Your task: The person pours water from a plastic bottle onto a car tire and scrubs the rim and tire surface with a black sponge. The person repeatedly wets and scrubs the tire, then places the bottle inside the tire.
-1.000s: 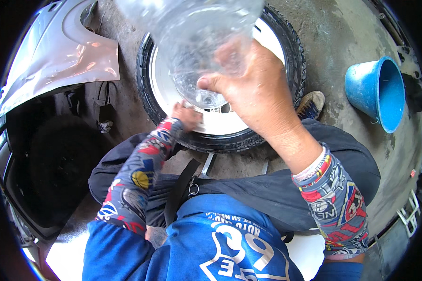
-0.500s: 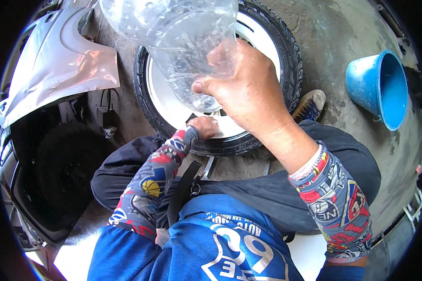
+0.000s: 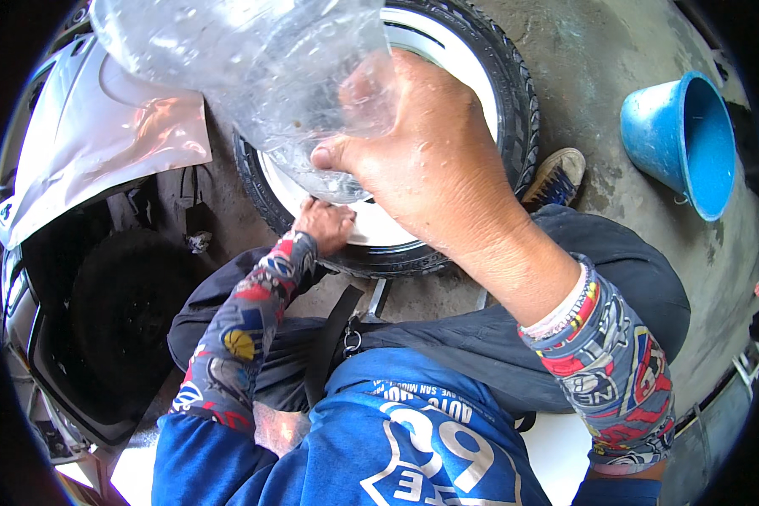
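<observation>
White lettering (image 3: 472, 464) marks a blue shirt (image 3: 299, 472) as the right hand (image 3: 443, 160) grips a clear bottle (image 3: 261, 84) above a white wheel (image 3: 385, 228) — left hand (image 3: 325, 226) at its near edge, grip impossible to tell.

L head cam, dwnwd, v. close

Rocking a blue shirt (image 3: 341, 447) with pale print (image 3: 479, 458) at 6 o'clock, loud grey, red and yellow sleeves (image 3: 616, 384) at 8 and 4, dark trousers (image 3: 447, 358), black strap (image 3: 332, 337) and metal ring (image 3: 346, 344) near 7
</observation>
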`<state>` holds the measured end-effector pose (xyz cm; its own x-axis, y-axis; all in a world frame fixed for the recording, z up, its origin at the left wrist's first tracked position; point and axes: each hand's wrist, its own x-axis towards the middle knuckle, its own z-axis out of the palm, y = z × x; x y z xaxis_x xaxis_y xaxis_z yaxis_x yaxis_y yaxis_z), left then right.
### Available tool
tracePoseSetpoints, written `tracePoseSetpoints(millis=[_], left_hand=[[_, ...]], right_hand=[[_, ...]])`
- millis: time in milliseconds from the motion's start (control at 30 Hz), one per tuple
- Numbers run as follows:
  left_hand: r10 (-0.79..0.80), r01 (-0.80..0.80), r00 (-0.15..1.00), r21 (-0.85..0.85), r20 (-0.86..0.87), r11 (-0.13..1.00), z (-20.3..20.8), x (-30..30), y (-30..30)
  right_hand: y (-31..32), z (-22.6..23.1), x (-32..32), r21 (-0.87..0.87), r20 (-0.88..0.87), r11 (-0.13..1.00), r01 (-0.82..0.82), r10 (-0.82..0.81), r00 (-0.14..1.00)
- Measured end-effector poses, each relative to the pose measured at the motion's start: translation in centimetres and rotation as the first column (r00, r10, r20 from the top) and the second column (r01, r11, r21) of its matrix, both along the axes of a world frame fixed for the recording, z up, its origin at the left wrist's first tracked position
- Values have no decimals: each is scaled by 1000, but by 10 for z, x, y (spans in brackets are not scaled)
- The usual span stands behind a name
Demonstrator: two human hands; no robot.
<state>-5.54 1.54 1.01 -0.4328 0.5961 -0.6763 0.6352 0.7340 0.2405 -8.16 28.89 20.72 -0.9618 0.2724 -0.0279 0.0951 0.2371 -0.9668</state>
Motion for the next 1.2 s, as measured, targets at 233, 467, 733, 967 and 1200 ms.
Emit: tracePoseSetpoints(millis=[233, 467, 733, 967, 1200], left_hand=[[-46, 34, 992, 107, 119, 994, -39, 3, -26], [80, -83, 995, 52, 66, 995, -3, 8, -10], [-17, 49, 989, -209, 149, 977, -3, -13, 14], [-32, 62, 990, -218, 137, 974, 6, -12, 11], [145, -179, 959, 123, 245, 976, -3, -8, -10]], right_hand=[[-4, 1, -3, -1, -13, 1000, 21, -21, 1000], [-5, -2, -3, 5, -2, 1000, 3, -3, 1000], [-10, 11, -2, 7, 120, 1000, 30, -31, 992], [-7, 1, -12, 48, -48, 994, 94, -92, 995], [-11, 11, -13, 4, 61, 998, 59, -59, 996]])
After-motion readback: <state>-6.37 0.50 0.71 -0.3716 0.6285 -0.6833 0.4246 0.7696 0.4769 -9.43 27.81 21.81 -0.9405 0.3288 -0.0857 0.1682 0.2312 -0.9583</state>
